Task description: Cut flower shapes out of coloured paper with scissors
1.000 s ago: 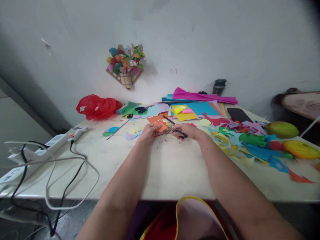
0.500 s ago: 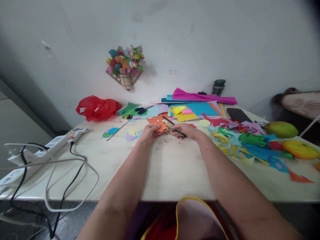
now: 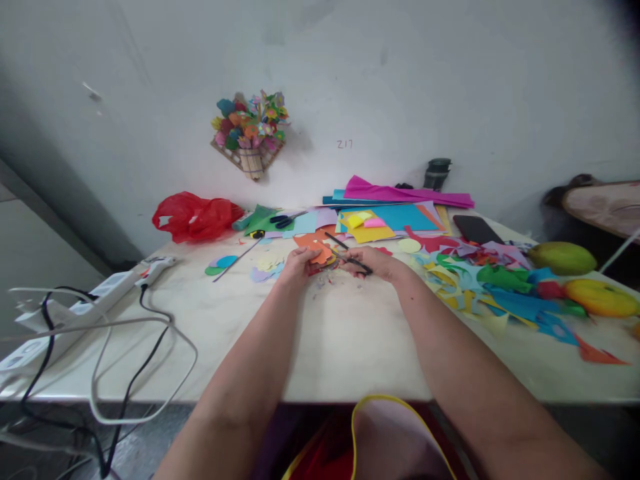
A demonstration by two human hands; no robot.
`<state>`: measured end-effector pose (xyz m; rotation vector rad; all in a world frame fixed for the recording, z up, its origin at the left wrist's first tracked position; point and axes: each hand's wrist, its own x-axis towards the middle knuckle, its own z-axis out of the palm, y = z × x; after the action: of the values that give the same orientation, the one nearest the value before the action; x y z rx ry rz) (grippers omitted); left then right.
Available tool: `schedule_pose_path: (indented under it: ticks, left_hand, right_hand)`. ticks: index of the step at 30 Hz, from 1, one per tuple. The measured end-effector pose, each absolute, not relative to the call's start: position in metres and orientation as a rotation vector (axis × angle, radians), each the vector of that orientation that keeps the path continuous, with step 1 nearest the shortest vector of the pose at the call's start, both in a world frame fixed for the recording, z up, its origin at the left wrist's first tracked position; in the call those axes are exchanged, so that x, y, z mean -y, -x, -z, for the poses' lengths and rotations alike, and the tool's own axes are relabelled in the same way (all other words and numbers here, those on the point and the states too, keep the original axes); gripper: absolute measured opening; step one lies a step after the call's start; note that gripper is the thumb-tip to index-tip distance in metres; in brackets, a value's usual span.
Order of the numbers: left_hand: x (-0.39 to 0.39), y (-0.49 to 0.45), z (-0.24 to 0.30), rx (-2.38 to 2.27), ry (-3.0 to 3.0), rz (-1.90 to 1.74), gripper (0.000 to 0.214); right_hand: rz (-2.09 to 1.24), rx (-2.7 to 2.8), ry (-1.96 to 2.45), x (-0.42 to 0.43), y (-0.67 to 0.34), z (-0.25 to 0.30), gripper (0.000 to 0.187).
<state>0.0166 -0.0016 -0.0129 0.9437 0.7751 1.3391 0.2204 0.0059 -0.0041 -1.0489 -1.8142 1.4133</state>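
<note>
In the head view, a pale table (image 3: 350, 347) stands against a grey-white wall (image 3: 465, 87). Near the table's middle, the left hand (image 3: 299, 264) has its fingers closed on an orange paper cutout (image 3: 320, 251), and the right hand (image 3: 373, 262) has its fingers around the black handles of a pair of scissors (image 3: 360, 266), the blades beside the cutout; whether they touch it is too small to tell. Tiny clippings (image 3: 320, 287) lie below the hands.

On the table's left side are a white power strip (image 3: 107, 288) with tangled cables (image 3: 167, 322), blue and green paper discs (image 3: 227, 260) and, at the back, a crumpled red plastic bag (image 3: 197, 217). Dark-handled scissors (image 3: 281, 220) rest partly on green paper (image 3: 257, 219). A magenta sheet (image 3: 410, 193) lies behind stacked coloured papers, near a dark cup (image 3: 437, 175). To the right are a dark phone (image 3: 477, 229), heaped paper scraps (image 3: 505, 277) and two fruits, one green (image 3: 563, 258), one yellow (image 3: 603, 298).

On the wall hang a paper-flower bouquet (image 3: 253, 127) and a handwritten "217" (image 3: 345, 144). A padded wooden seat (image 3: 607, 208) stands beyond the right edge.
</note>
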Motion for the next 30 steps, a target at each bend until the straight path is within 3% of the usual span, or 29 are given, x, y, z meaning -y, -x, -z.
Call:
schedule_pose_path:
  ticks: [14, 30]
  left_hand:
    - [0.0, -0.013, 0.014, -0.78, -1.017, -1.315, 0.02]
    - [0.001, -0.014, 0.012, -0.821, -1.025, -1.3, 0.021]
  right_hand:
    - [-1.405, 1.839, 1.067, -0.008, -0.221, 0.005, 0.015]
    - [-1.4, 1.906, 1.138, 0.009, -0.219, -0.011, 0.024]
